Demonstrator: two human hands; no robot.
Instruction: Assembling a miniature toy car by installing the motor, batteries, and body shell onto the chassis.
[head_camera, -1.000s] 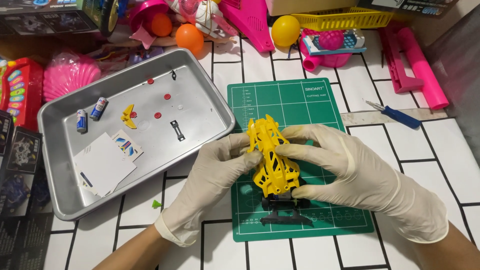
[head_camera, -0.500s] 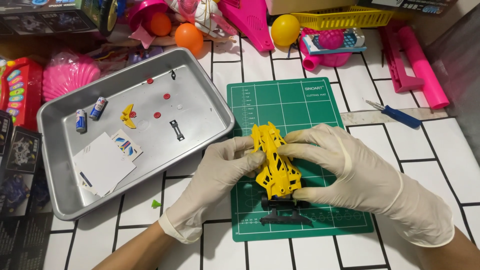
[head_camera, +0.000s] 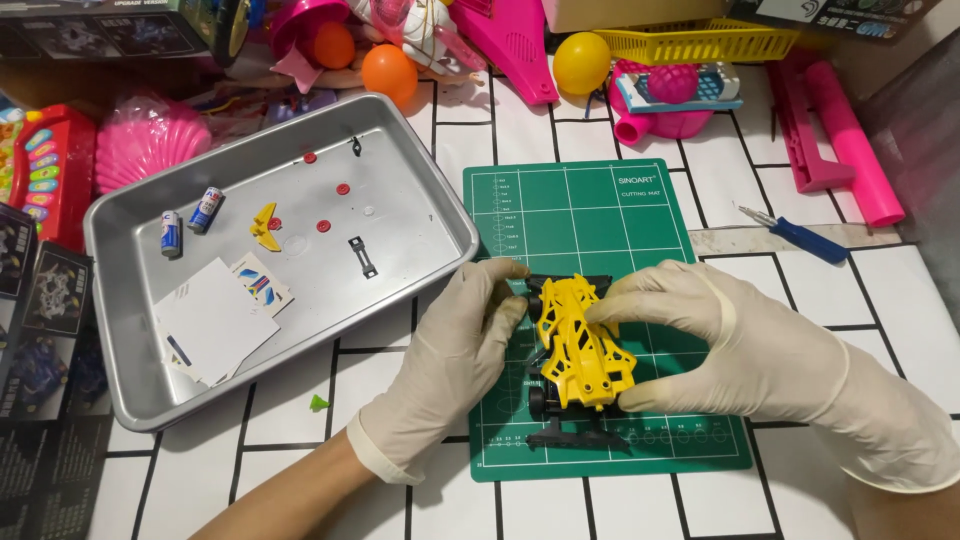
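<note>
A yellow toy racing car (head_camera: 578, 345) with a black chassis lies on a green cutting mat (head_camera: 590, 230). Both of my hands wear white gloves. My left hand (head_camera: 450, 350) grips the car's left side near the front wheel. My right hand (head_camera: 700, 335) holds its right side, fingers over the yellow body shell. A black wing piece (head_camera: 580, 437) sticks out at the car's near end.
A metal tray (head_camera: 420, 180) at left holds two small batteries (head_camera: 190, 220), red discs, a yellow part (head_camera: 265, 225), a black clip and sticker sheets (head_camera: 215, 315). A blue screwdriver (head_camera: 800, 235) lies at right. Pink and orange toys crowd the far edge. A tiny green piece (head_camera: 318, 403) lies on the tiles.
The yellow car has been lowered and laid flatter on the mat. Both hands have shifted down with it and keep hold of its sides.
</note>
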